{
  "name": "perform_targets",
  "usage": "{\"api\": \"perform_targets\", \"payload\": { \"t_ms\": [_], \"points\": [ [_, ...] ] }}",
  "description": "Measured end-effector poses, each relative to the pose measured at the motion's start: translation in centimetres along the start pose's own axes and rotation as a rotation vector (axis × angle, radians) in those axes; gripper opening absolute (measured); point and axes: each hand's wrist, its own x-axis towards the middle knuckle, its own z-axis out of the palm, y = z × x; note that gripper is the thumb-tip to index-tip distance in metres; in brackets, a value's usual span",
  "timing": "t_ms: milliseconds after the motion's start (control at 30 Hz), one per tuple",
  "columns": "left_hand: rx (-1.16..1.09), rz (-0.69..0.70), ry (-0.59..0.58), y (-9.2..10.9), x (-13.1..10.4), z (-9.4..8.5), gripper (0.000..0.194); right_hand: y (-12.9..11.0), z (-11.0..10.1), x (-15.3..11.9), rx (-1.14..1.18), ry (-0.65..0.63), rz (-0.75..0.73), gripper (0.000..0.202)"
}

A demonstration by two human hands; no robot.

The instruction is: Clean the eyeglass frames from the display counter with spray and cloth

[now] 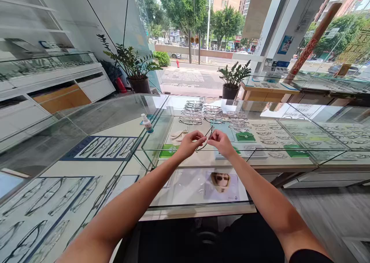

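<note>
Above the glass counter [185, 193], a pair of thin dark-framed eyeglasses [199, 149] is tilted between both hands. My left hand [191, 142] pinches it from the left side with thumb and forefinger. From the right, my right hand [220, 141] closes its fingers on the same glasses, close to my left fingertips. The exact grip points are partly hidden by the fingers. Just beyond the hands lie several rows of eyeglasses [190, 121] on the counter. A crumpled pale cloth [178, 135] rests to the left of the hands.
A small spray bottle [147, 123] stands on the glass at the left. Display trays of glasses [106, 146] fill the left case. A green case [245, 136] lies at right. Potted plants [230, 90] stand by the window. Glass edges border the counter.
</note>
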Motion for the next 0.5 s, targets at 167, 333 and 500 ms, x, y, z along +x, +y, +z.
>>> {"api": "perform_targets", "payload": {
  "t_ms": [167, 333, 500],
  "points": [
    [-0.013, 0.007, 0.009, -0.1, 0.0, -0.1, 0.057, -0.5, 0.0, 0.0, -0.017, 0.018, -0.001, 0.043],
    [-0.028, 0.009, 0.033, -0.2, 0.2, -0.3, 0.057, -0.9, -0.2, -0.1, -0.023, 0.046, -0.020, 0.041],
    [-0.040, 0.012, 0.062, -0.3, 0.4, -0.6, 0.056, -1.1, -0.7, 0.0, -0.047, 0.081, -0.037, 0.040]
  ]
}}
